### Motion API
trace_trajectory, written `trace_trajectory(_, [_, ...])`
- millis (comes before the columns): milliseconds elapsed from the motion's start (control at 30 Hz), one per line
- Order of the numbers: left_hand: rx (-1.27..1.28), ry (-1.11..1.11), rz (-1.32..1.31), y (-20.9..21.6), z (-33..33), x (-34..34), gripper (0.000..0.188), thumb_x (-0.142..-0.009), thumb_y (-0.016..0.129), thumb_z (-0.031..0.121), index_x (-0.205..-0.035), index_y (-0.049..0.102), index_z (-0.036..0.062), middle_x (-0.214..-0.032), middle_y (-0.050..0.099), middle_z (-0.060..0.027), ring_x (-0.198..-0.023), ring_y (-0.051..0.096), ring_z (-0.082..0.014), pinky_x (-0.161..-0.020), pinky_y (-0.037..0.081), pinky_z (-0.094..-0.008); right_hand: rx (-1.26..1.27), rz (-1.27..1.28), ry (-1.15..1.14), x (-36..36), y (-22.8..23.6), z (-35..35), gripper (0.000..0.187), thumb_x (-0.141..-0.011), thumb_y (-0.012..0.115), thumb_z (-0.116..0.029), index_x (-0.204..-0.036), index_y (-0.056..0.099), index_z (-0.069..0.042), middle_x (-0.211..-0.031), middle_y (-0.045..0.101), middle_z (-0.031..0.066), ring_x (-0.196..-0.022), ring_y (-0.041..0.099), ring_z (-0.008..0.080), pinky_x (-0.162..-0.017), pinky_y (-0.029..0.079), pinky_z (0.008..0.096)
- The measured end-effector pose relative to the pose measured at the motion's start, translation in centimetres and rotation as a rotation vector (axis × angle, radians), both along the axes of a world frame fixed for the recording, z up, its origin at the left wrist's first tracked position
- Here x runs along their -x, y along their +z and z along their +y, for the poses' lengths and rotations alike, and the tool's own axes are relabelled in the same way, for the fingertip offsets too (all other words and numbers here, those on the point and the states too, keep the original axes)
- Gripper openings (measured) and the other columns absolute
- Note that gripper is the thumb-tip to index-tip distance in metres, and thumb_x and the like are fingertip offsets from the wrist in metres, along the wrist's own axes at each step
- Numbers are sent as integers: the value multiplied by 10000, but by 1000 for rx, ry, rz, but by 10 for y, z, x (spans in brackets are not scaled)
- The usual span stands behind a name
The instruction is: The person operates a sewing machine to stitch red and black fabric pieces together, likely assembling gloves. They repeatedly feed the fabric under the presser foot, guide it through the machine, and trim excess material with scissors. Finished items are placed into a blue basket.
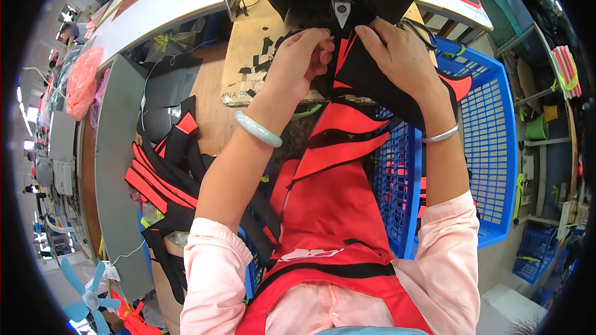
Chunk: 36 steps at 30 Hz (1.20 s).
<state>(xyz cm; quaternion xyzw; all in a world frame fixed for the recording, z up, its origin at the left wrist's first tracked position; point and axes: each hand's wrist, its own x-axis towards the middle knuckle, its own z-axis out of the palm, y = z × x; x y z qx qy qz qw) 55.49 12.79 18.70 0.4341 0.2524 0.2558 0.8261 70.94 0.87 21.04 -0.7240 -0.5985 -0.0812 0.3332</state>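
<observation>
Both my hands are close under a dark machine head (341, 11) with a pointed metal part. My right hand (397, 53) grips a black and red fabric piece (366, 74), thumb on top, by its upper edge. My left hand (304, 59) is closed with curled fingers, just left of the piece's red strip; what its fingertips pinch is hidden. Below, more red fabric pieces with black edging (347, 149) hang in a string toward my lap, over my red apron (329, 211).
Black scraps (264, 56) lie on the worn yellow worktop (239, 84). Black and red strips (158, 177) are heaped at the left, beside a grey panel (115, 167). A blue basket (487, 142) stands at the right. Dark-handled scissors (422, 30) lie behind my right hand.
</observation>
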Motion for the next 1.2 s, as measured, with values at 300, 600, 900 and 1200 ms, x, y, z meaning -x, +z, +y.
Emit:
trace_trajectory(300, [-6, 3, 13, 2, 13, -14, 74, -875, 621, 167, -889, 582, 105, -754, 569, 17, -631, 491, -85, -529, 350, -223, -21, -69, -64, -12, 1, 13, 450, -949, 510, -433, -818, 637, -21, -679, 638, 217, -657, 625, 424, -607, 501, 493])
trace_trajectory(600, [-86, -84, 4, -2, 3, 17, 266, -937, 577, 260, -1073, 611, 34, -959, 646, -74, -844, 615, -171, -719, 485, -299, -111, 42, 44, -4, 8, -18, 329, -950, 545, -354, -877, 629, -45, -641, 612, 186, -629, 611, 394, -579, 473, 458])
trace_trajectory(900, [-772, -385, 160, -48, -90, 63, 393, -827, 719, 265, -1138, 634, 39, -1057, 644, -84, -988, 601, -204, -861, 477, -321, -121, 296, 55, 26, -12, -107, 267, -956, 565, -301, -1006, 617, -44, -777, 636, 148, -705, 630, 329, -624, 480, 377])
trace_trajectory(1200, [-1003, -451, 180, -53, -119, 81, 148, -848, 652, 116, -924, 647, -12, -851, 642, -72, -806, 601, -155, -770, 477, -288, -149, 496, -97, 41, -36, -168, 225, -970, 576, -249, -998, 577, -26, -631, 536, 109, -551, 543, 224, -548, 428, 321])
